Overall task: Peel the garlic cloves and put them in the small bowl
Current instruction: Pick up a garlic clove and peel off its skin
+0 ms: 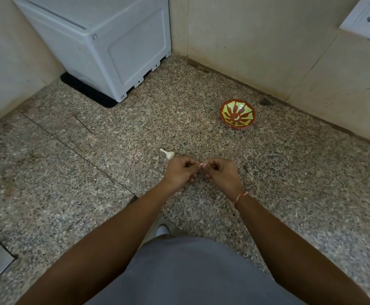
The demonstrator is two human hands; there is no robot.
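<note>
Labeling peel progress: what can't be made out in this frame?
- Head view: clove between the left hand and right hand; curled fingers hide all but a pale tip, so peel state is unreadable.
- Head view: small bowl; pale bits inside blend into its pattern, too small to count.
- Head view: garlic bulb; too small to count remaining cloves.

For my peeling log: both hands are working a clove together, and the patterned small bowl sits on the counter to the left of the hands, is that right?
Not quite: the head view shows the small bowl on the counter to the right of the hands and farther back, near the wall. The rest holds: the left hand and right hand pinch a clove together.
</note>
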